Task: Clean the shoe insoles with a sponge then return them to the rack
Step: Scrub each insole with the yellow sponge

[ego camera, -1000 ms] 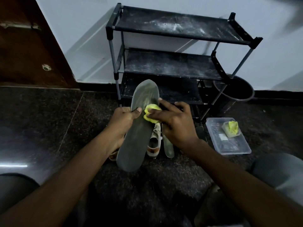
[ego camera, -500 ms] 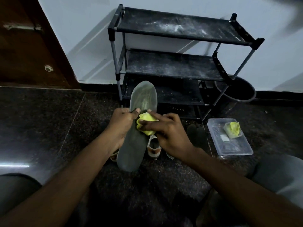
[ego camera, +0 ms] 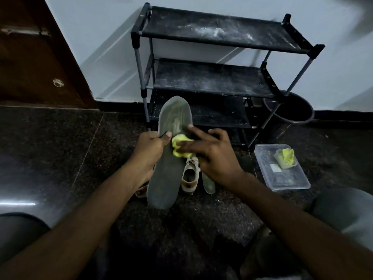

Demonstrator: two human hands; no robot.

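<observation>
Dim indoor view with a cool, bluish cast. The pale wall (ego camera: 101,47) beyond the hands is the brightest area. The rack (ego camera: 218,35) throws long slanting shadows across it, up and left of the left hand (ego camera: 149,146). A white streak of glare lies on the polished floor (ego camera: 18,203), far left of that hand. The yellow sponge (ego camera: 179,142) under the right hand (ego camera: 214,156) stands out, and the fingers look slightly smeared. The insole (ego camera: 165,174) gripped by the left hand carries a faint sheen. Straight lines bow at the edges.
</observation>
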